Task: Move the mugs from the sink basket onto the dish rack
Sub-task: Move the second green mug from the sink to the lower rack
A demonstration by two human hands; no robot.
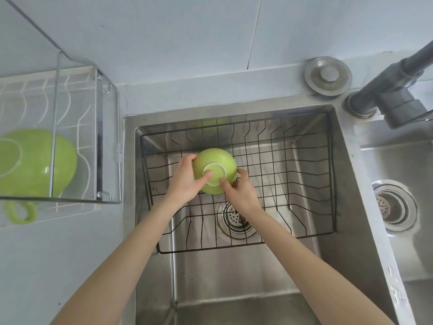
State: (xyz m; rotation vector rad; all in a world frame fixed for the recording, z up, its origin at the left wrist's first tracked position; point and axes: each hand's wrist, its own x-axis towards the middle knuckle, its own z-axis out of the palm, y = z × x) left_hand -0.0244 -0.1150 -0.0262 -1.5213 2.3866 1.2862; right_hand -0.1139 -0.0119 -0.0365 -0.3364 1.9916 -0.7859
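Observation:
A green mug (214,166) is upside down in the black wire sink basket (304,165), its pale base ring facing up. My left hand (185,179) grips its left side with the thumb on the base. My right hand (240,190) holds its right side, the thumb touching the base ring; the mug's handle is hidden. Another green mug (30,160) lies upside down on the wire dish rack (98,113) at the left, its handle (21,213) pointing toward me.
The basket sits in a steel sink (234,273) over a drain (234,216). A dark faucet (393,90) stands at the upper right, with a round metal lid (328,76) beside it. A second basin with a drain (393,205) lies to the right.

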